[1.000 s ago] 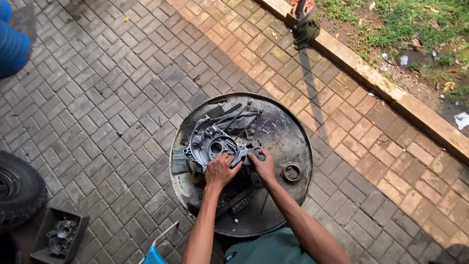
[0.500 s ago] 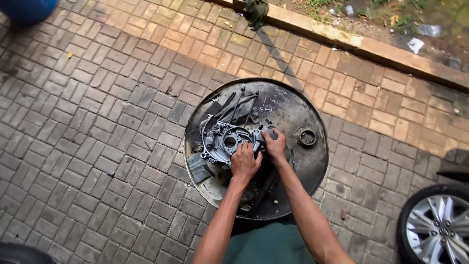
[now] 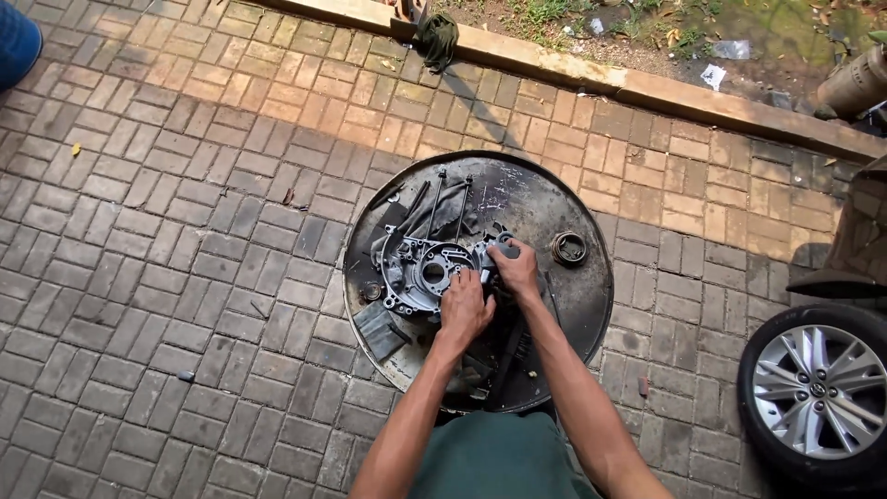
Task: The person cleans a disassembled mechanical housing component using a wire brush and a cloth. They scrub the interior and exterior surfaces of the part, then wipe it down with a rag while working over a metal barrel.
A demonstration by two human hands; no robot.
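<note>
Compared with half a second ago, we see the round metal tray point(image 3: 573, 305) sitting further right and lower in the view, a car wheel point(image 3: 818, 393) showing more fully to its right, and the curb point(image 3: 647, 88) beyond it running higher across the top; our hands have stayed pressed together on the same spot at the tray's middle. The left hand point(image 3: 462, 310) lies palm down with its fingers curled over the right edge of the engine casing point(image 3: 425, 273), and the right hand point(image 3: 516, 268) is closed around a small dark part just beside that edge; we cannot tell exactly what that part is. The casing lies flat on the left half of the tray, a grey cast-metal piece, grimy, with a large round opening near its middle and smaller holes and ribs around its rim. Several long thin rods point(image 3: 443, 208) lie on the tray just behind the casing, toward the curb. A dark ring-shaped part point(image 3: 568, 248) rests alone on the right side of the tray, near the right hand but apart from it. A flat dark block point(image 3: 381, 330) lies at the tray's left rim, just below the casing. The tray itself rests on brick paving point(image 3: 185, 277).
</note>
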